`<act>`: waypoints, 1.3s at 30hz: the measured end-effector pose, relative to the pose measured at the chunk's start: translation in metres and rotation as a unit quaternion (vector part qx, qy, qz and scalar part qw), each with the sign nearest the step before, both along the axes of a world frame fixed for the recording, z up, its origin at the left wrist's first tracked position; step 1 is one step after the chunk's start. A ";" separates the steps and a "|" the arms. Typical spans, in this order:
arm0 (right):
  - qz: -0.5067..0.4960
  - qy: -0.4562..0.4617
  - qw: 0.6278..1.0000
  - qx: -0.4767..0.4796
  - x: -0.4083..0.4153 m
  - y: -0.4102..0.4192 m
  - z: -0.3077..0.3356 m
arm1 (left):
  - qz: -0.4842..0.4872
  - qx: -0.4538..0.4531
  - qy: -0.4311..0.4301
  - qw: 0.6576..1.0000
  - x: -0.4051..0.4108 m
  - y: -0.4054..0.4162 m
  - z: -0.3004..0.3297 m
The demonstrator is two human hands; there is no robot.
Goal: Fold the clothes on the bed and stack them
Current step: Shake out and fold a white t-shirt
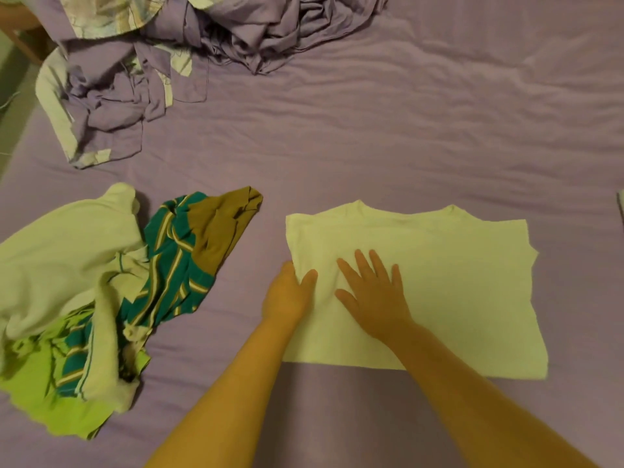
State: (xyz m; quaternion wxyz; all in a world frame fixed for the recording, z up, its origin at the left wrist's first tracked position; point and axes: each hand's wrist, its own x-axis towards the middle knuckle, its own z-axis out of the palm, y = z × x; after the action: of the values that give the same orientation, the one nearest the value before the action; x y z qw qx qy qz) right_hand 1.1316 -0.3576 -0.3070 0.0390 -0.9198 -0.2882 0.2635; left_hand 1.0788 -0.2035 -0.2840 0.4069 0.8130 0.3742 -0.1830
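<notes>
Pressing: the right hand (373, 297) lay flat on the white T-shirt (439, 282), fingers straight and spread, palm down on the left half of the cloth.
Left hand: the left hand (288, 295) sat at the shirt's left edge, its thumb on top of the fabric and its fingers hidden beneath or behind the edge, so it seemed to pinch that edge; how firmly, I could not tell.
White T-shirt: it lay flat on the purple bed sheet (405, 136), right of the middle, collar toward the far side, its lower part apparently folded under, giving a straight near edge.
Unfolded heap: a pile of clothes (84, 298) sat at the left, well apart from the shirt. It held a pale cream garment (57, 251) on top, a teal striped garment (175, 265) with a brown panel reaching toward the middle of the bed, and a bright lime green piece (67, 410) at the near edge.
Bedding: crumpled purple bedding (189, 62) with pale patterned patches was bunched at the far left corner, away from both hands.
Arms: both bare forearms came in from the near edge, the right one crossing the shirt's near edge.
</notes>
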 end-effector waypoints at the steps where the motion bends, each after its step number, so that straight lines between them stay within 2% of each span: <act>1: -0.007 0.016 1.000 0.011 -0.001 0.000 0.003 | -0.003 -0.021 -0.002 1.000 -0.003 0.000 0.001; 2: -0.017 0.042 0.999 0.021 -0.002 0.003 0.009 | 0.007 -0.050 -0.009 0.999 -0.006 -0.001 0.005; 4: -0.051 0.097 0.992 0.061 -0.001 0.013 0.026 | 0.087 -0.188 -0.040 0.978 -0.009 -0.003 0.018; 6: -0.092 0.133 0.976 0.146 -0.001 0.026 0.042 | 0.171 -0.337 -0.072 0.923 -0.011 -0.006 0.032; 7: -0.111 0.148 0.964 0.191 0.000 0.032 0.049 | 0.184 -0.377 -0.083 0.904 -0.010 -0.007 0.036; 10: -0.135 0.163 0.928 0.306 -0.002 0.036 0.065 | 0.183 -0.451 -0.118 0.866 -0.006 -0.014 0.041; 12: -0.117 0.126 0.934 0.313 -0.002 0.026 0.071 | 0.165 -0.496 -0.129 0.842 0.000 -0.023 0.047; 14: -0.128 0.095 0.943 0.291 0.002 0.011 0.071 | 0.145 -0.513 -0.137 0.835 0.008 -0.034 0.052; 19: -0.183 0.088 0.938 0.281 0.013 -0.039 0.070 | 0.071 -0.470 -0.128 0.870 0.027 -0.076 0.064; 22: -0.194 0.052 0.939 0.280 0.022 -0.080 0.071 | 0.037 -0.439 -0.098 0.892 0.040 -0.102 0.075; 26: -0.260 -0.007 0.930 0.260 0.032 -0.141 0.069 | -0.002 -0.363 -0.109 0.925 0.053 -0.134 0.056; 28: -0.323 -0.023 0.910 0.257 0.034 -0.173 0.064 | -0.056 -0.280 -0.102 0.953 0.054 -0.146 0.038; 30: -0.383 -0.013 0.886 0.261 0.036 -0.202 0.052 | -0.130 -0.127 -0.117 0.976 0.052 -0.153 0.016; 32: -0.420 0.014 0.877 0.233 0.035 -0.220 0.035 | -0.163 -0.025 -0.140 0.976 0.047 -0.156 -0.005; 35: -0.452 0.018 0.871 0.193 0.033 -0.228 0.016 | -0.159 -0.006 -0.129 0.979 0.040 -0.166 -0.027; 39: -0.503 0.009 0.844 0.188 0.030 -0.224 0.009 | -0.086 -0.052 -0.149 0.984 0.042 -0.181 -0.032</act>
State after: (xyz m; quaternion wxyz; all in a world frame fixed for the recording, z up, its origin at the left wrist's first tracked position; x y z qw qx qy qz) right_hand 1.1613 -0.5818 -0.2981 0.3408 -0.9111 0.1706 0.1571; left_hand 1.1203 -0.3850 -0.3160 0.4827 0.8381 0.2276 -0.1133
